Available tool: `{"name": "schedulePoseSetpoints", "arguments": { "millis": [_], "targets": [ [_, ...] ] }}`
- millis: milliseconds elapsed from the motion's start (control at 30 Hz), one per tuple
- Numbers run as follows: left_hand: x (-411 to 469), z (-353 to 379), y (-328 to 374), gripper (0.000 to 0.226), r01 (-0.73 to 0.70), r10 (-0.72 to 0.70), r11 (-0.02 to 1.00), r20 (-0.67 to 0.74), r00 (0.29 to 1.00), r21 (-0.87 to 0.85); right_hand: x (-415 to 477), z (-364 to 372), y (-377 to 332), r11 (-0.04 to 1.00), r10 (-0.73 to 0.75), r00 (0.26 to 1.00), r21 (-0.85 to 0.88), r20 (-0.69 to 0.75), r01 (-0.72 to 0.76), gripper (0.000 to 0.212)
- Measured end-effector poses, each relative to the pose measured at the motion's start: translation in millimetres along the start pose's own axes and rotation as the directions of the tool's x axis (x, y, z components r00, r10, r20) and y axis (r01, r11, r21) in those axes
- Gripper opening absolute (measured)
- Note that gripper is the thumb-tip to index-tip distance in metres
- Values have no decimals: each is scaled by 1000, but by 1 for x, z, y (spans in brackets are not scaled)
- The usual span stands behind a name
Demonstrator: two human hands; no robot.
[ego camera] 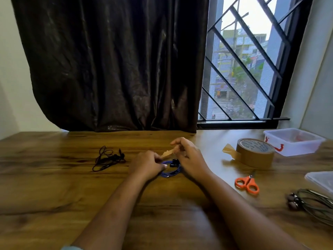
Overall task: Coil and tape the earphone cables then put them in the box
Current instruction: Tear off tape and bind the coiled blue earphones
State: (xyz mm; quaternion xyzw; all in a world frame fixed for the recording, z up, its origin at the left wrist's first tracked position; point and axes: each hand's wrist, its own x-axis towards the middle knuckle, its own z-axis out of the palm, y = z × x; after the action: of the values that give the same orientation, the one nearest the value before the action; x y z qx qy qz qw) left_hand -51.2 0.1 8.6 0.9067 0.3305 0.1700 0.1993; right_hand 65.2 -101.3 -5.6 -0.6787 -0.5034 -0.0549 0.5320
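At frame centre, your left hand point(147, 163) grips the blue coil point(169, 173); your right hand point(189, 156) pinches the tape strip point(167, 153) (poised for binding).

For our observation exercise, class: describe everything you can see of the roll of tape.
The roll of tape is wide, brown and looks like packing tape. It lies flat on the wooden table, its pale printed face up. A loose end sticks out to its left, peeled off the roll. The scissors lie nearby, not touching it.
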Motion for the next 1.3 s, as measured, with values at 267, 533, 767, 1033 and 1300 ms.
{"name": "schedulePoseSetpoints", "arguments": {
  "millis": [267,533,767,1033,1300],
  "targets": [
    [-7,5,8,7,-111,161,968,-219,962,227,2,-9,-9,994,-91,981,-51,170,101,32],
    [2,8,1,10,-181,192,980,-156,969,80,4,-12,-18,987,-123,957,-71,262,147,31],
    [1,3,7,21,-268,237,947,-177,955,-178,3,-14,-15,966,-163,953,-156,256,207,39],
    [0,1,12,34,-303,281,912,-118,952,-276,3,-16,-16,941,-174,944,-235,279,243,37],
    [1,3,11,28,-353,335,886,-111,936,-301,2,-17,-16,934,-164,960,-277,228,225,36]
  ]
}}
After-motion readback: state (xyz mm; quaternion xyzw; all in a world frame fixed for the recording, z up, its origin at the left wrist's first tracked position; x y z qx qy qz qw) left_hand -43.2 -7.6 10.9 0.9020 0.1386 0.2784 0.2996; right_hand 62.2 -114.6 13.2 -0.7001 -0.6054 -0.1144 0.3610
